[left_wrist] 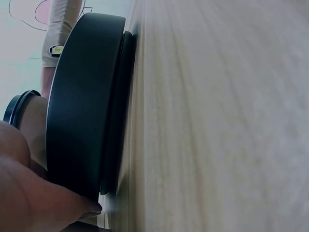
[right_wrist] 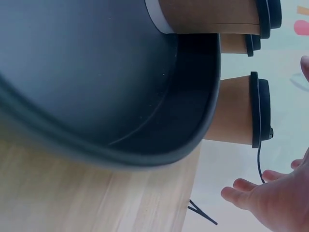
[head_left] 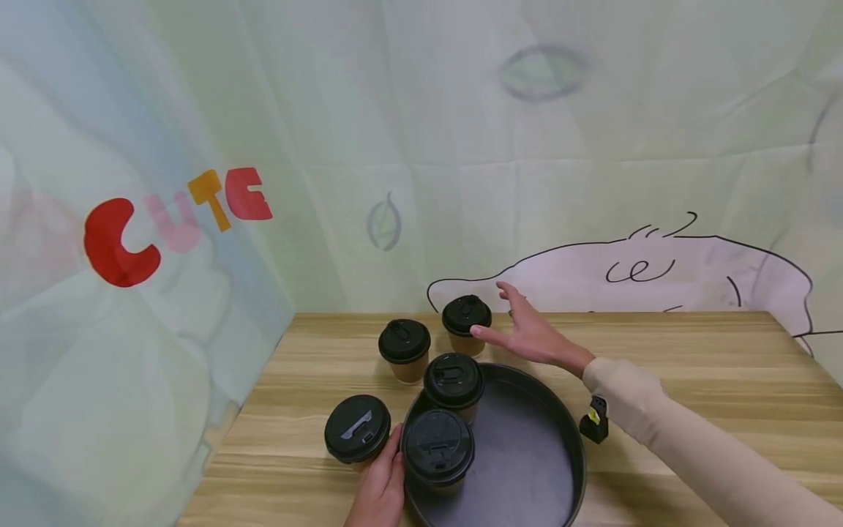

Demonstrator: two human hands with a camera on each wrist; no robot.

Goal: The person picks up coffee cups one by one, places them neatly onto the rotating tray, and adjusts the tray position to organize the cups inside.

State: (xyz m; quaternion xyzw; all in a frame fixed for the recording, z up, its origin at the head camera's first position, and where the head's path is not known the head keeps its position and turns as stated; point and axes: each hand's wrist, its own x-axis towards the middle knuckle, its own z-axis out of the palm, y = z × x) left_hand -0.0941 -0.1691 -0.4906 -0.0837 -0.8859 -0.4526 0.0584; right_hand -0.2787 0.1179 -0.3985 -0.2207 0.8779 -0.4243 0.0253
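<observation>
A round dark tray [head_left: 520,446] stands on the wooden table, its wall large in the left wrist view. My left hand [head_left: 380,479] holds the tray's left rim, with fingertips [left_wrist: 91,209] reaching its lower edge. Inside the tray are two brown paper cups with black lids, a nearer cup [head_left: 439,450] and a farther cup [head_left: 454,384]. My right hand [head_left: 527,333] spreads its fingers beside the farthest lidded cup [head_left: 467,324], beyond the tray. In the right wrist view, that cup [right_wrist: 236,108] stands apart from the spread fingers [right_wrist: 236,197].
Another lidded cup [head_left: 404,351] stands behind the tray's left side. One more lidded cup [head_left: 358,430] is left of the tray, close to my left hand. A small black device [head_left: 595,421] shows at the right sleeve. A printed curtain [head_left: 408,132] hangs behind the table [head_left: 698,366].
</observation>
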